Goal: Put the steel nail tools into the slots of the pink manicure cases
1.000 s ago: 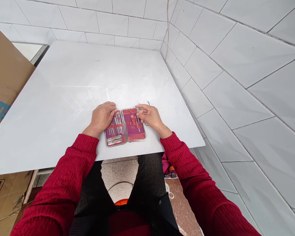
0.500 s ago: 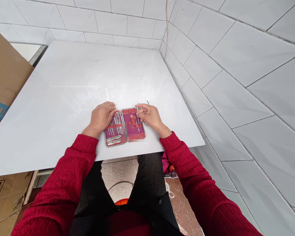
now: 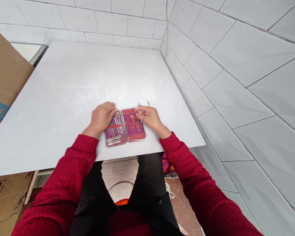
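Note:
An open manicure case (image 3: 137, 137) with a purple and red lining lies flat on the white table. Its left half holds several slim metal tools (image 3: 113, 127) and silver nail clippers (image 3: 113, 141). In the right half is a red-handled piece (image 3: 132, 118). My left hand (image 3: 102, 118) grips the upper left edge of the case, fingers bent together over it. Over the right half, my right hand (image 3: 148, 116) has thumb and fingertips pinched at a thin metal manicure tool (image 3: 138, 125), partly hidden by them. Curved metal tips (image 3: 147, 103) show just beyond that hand.
The white table (image 3: 71, 75) meets tiled walls (image 3: 223, 95) at the back and right. At the left stand cardboard boxes (image 3: 7, 75). A thin cable (image 3: 166, 29) hangs in the wall corner. My legs are below the table's front edge.
My right hand has shifted slightly, its index finger now bent down and closer to the thumb. The left hand and the case have stayed in place.

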Motion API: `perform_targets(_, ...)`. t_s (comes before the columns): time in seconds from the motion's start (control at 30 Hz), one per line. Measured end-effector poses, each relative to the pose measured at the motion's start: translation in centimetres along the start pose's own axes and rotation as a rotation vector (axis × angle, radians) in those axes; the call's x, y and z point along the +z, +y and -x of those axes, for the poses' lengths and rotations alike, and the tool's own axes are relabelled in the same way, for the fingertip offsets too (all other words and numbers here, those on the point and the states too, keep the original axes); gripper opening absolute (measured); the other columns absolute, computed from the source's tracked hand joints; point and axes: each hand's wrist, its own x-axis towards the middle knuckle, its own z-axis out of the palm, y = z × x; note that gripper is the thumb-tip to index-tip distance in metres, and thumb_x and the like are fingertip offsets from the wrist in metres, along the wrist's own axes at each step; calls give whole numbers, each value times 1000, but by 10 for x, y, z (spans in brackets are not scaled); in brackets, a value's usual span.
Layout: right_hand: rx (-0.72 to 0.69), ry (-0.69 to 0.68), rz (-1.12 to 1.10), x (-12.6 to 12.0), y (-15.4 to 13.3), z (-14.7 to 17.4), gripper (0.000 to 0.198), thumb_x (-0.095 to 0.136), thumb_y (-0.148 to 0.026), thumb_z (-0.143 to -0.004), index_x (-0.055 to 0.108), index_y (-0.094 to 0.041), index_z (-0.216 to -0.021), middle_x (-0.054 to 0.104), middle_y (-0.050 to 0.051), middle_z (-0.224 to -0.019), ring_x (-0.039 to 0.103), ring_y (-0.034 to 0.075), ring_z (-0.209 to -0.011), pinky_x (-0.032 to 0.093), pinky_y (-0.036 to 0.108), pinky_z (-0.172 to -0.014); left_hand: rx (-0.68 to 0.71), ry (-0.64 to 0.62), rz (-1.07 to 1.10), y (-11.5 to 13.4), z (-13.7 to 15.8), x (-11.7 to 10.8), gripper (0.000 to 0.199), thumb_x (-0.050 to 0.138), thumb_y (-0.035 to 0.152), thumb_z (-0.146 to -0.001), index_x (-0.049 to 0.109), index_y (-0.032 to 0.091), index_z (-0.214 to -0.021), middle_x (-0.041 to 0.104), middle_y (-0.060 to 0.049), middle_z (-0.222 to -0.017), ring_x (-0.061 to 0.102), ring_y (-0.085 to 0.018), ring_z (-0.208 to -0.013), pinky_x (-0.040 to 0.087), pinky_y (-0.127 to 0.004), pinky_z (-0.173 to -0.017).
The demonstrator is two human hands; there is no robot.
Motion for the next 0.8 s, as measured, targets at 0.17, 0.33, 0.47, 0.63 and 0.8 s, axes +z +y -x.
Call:
perform_targets(0.17,-15,9,121,0,-4,1,24,64,-19,-79,78,-17,-98,66,-4,-66,61,12,-63,47,25,-64,3,-1,-1,0,0,0,30,46,28,-97,74,22,-90,73,-6,-117,68,-27,-111,54,-40,-86)
perform_targets(0.33,-57,-8,215,1,-8,2,23,62,-11,-79,78,-18,-94,67,-5,-64,62,13,-62,48,26,-65,15,-6,-7,2,-1,-1,30,46,28,-97,74,22,-88,74,-6,-116,68,-26,-109,54,-39,-85)
perform_targets(0.47,-93,-4,293,2,-9,4,23,60,-9,-80,78,-20,-90,67,-5,-62,62,13,-59,47,26,-65,-4,1,-33,5,-1,-2,29,46,26,-97,73,22,-87,74,-5,-115,68,-25,-107,53,-38,-81)
perform_targets(0.63,-94,49,381,2,-13,4,25,62,-9,-79,79,-20,-93,72,-3,-69,65,15,-64,47,27,-67,-22,14,-71,7,0,-1,27,47,25,-97,72,22,-85,75,-4,-112,69,-24,-100,51,-36,-75)
perform_targets(0.8,-58,54,436,2,-16,-1,26,61,-9,-78,81,-19,-93,73,-2,-71,67,18,-69,47,29,-70,6,21,-76,7,0,0,28,46,26,-98,70,21,-85,75,-3,-110,69,-23,-99,50,-36,-74)
